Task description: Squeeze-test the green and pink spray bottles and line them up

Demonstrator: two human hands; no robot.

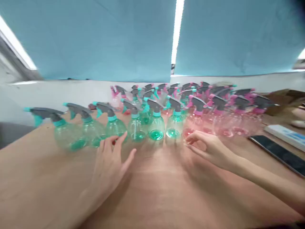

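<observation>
Left hand, right hand near spray bottles.

My left grip and right grip are over a brown table. Well beyond them a white wall runs across, with blue sheets hanging above it. A bright strip of light shows between the sheets.

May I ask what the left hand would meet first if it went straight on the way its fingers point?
Probably the green bottle, third from the left in the front row; the left hand has its fingertips close to it, perhaps touching.
</observation>
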